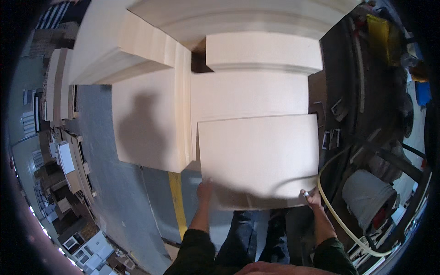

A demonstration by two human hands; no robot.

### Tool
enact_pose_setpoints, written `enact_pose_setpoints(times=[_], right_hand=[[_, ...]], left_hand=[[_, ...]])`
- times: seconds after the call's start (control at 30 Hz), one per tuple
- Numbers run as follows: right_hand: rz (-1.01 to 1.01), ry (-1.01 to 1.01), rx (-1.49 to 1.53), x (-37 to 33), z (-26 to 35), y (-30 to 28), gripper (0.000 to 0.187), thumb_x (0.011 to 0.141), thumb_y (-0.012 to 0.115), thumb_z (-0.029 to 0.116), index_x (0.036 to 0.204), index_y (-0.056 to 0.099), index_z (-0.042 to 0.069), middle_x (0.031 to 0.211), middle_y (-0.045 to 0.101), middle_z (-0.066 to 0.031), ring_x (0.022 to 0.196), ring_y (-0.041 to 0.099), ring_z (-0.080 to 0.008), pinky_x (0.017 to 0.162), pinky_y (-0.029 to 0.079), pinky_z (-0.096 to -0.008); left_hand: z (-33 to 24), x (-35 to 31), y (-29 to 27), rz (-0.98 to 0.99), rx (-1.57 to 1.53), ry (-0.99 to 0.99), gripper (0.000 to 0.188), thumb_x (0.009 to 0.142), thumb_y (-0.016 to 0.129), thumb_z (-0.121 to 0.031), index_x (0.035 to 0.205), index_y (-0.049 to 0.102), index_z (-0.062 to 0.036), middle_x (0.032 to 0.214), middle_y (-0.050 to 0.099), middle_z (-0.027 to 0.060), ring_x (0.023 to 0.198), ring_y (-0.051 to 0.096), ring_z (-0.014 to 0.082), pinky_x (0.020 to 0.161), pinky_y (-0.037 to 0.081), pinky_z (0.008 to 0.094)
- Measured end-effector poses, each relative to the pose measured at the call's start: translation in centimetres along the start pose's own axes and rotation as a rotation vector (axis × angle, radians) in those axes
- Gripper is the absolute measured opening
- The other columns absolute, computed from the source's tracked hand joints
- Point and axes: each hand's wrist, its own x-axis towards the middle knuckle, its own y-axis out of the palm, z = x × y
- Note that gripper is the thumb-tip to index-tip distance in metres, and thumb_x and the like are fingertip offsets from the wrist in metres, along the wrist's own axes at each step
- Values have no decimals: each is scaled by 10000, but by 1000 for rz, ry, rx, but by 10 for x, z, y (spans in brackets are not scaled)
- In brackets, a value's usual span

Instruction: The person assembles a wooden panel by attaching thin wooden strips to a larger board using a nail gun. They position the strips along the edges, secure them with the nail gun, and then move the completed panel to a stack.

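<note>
A flat, pale tan rectangular panel (259, 160) is held in front of my body by its near corners. My left hand (204, 189) is closed on its left edge close to the near corner, with the fingers partly hidden. My right hand (313, 198) grips the near right corner, thumb on top; something white shows on the thumb. Just beyond the panel lies a stack of similar panels (250, 94), which the far part of the held one overlaps in view. To the left stands another neat stack (146, 123) with a dark shadow on its top.
Taller panel stacks (263, 51) rise at the back, and another (98, 46) at the far left. A yellow stripe (177, 206) runs along the grey floor. At right are a pale yellow hose (337, 215), a grey bin (366, 192) and a dark frame.
</note>
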Motion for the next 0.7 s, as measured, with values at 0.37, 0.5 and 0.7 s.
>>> enact_pose_setpoints(times=[0.37,0.5,0.7], right_hand=[[569,801,613,-3,69,-291,676,721,642,631,986,594,10,970,659,-262,963,627,-418,840,497,-446],[560,613,899,-14,93,-354,633,713,706,606,907,599,13,876,675,-186,844,656,-336,764,507,-414],[232,502,1043,-66,88,-540,681,718,667,634,933,582,-7,929,660,-224,898,641,-375,781,504,-436]], left_hand=[[147,-160,-142,-304,47,307,405,838,601,-434,1051,698,-103,897,671,211,865,631,406,767,507,467],[136,-218,-203,-356,-74,171,374,857,593,-407,1004,682,-75,852,655,197,814,606,365,728,495,447],[64,-289,-245,-467,-123,445,346,884,582,-367,934,659,-33,784,632,177,736,569,302,670,478,418]])
